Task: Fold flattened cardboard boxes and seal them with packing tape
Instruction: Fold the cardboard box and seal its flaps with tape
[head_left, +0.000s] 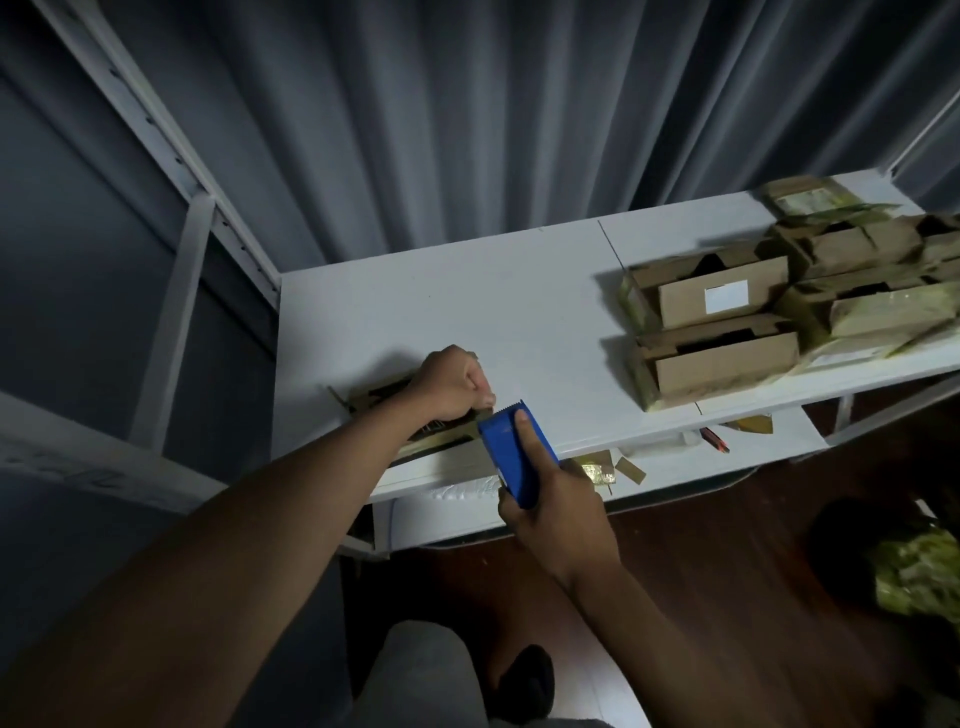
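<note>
Just below the centre of the frame, the left hand (457, 382) sits fisted on a small brown cardboard box (400, 415) at the near edge of the white table (467, 301), fingers curled tight, probably pinning a flap or a tape end; the dim light leaves that unclear. The right hand (550, 509) wraps around a blue plastic tape dispenser (511, 457), index finger laid along its top, the toothed edge aimed at the box's right end so a strip can be run or cut there. The box lies under the left fist and just left of the dispenser. At the right of the frame, folded brown cardboard boxes (727, 322) are stacked well apart from the work.
</note>
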